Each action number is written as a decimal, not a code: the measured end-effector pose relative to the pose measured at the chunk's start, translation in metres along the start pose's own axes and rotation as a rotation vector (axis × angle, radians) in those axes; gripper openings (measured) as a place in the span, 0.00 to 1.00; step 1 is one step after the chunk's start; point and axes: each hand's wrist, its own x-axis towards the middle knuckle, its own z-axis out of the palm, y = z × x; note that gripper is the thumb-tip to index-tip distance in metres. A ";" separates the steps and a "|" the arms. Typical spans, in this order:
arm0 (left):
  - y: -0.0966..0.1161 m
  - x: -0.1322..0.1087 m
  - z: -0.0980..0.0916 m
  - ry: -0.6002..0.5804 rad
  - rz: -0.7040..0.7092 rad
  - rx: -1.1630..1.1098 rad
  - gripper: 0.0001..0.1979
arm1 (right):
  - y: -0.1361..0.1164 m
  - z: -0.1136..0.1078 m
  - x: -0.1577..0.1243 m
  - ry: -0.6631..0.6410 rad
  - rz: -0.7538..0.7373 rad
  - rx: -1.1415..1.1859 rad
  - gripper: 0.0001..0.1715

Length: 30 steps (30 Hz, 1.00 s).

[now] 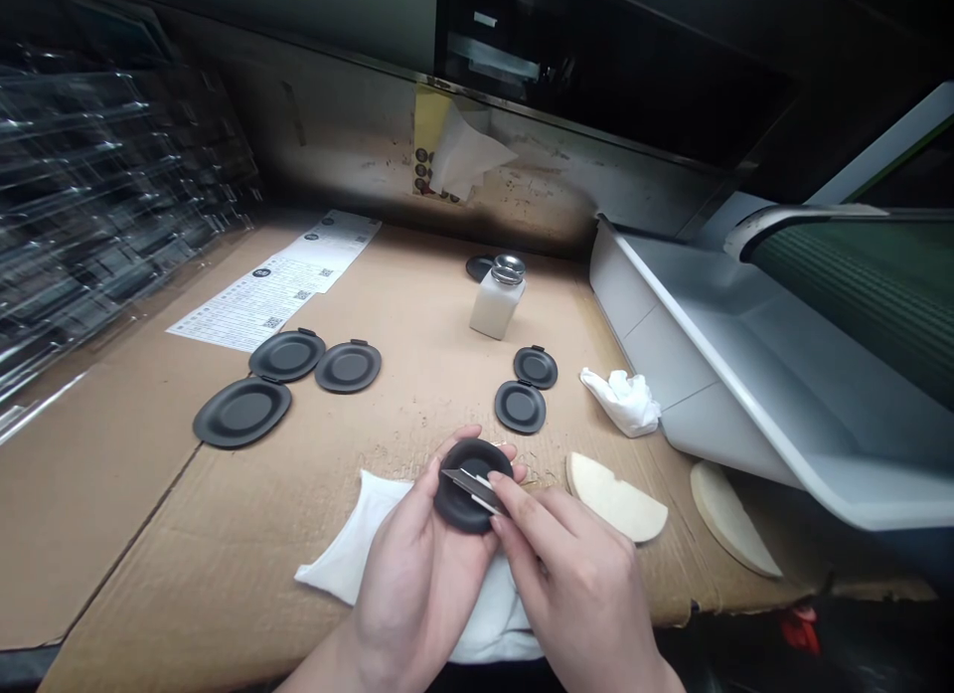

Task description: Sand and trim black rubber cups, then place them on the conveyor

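My left hand (417, 564) cradles a black oval plastic cover (456, 514), its fingers curled round behind the rim. Pinched in my right hand (573, 564) is a utility knife (466, 482), whose pointed blade lies over the cover's recessed face. Whether the blade touches the surface I cannot tell. Below both hands a white cloth (354, 544) is spread on the cardboard. Two similar black covers (520, 407) lie just beyond the hands, and several more black covers (242, 413) rest at the left.
A white square bottle with a metal top (498, 300) stands at the back. Right of it are a crumpled tissue (626, 403), cut pale pads (618, 499) and a large grey bin (715, 375). Printed label sheets (260, 285) and stacked clear trays (96, 186) occupy the left.
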 end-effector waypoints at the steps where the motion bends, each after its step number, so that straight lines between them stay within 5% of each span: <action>1: 0.000 0.000 0.000 -0.004 -0.001 0.000 0.13 | 0.000 0.000 0.000 -0.003 -0.006 0.001 0.17; 12: -0.001 0.001 0.004 0.057 0.038 0.009 0.13 | 0.012 -0.015 0.003 -0.037 0.056 0.022 0.15; 16: -0.001 -0.002 0.005 0.053 0.027 0.088 0.15 | 0.052 -0.036 0.008 0.003 0.151 -0.192 0.13; 22: -0.002 -0.009 0.005 -0.075 -0.056 0.251 0.22 | 0.113 -0.039 0.019 -0.129 0.226 -0.322 0.11; 26: -0.004 -0.012 0.006 -0.133 -0.094 0.410 0.25 | 0.090 -0.041 0.028 -0.076 0.183 -0.235 0.13; 30: -0.010 -0.012 0.005 -0.154 -0.100 0.518 0.23 | 0.030 -0.046 0.034 -0.203 -0.093 0.143 0.12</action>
